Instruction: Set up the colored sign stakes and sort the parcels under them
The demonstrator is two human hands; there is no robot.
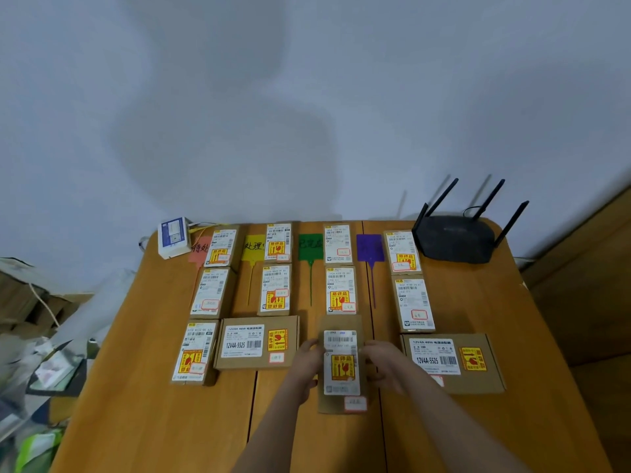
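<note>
Sorting is almost done. A brown parcel (341, 365) is held flat on the table (136, 387), near its front edge, under the green sign stake (310, 249). It is pinched at its sides by the left hand (307, 361) and the right hand (382, 365). Other parcels are lined up toward the back edge. Next, the parcel needs to be pushed straight in its row, then let go.
</note>
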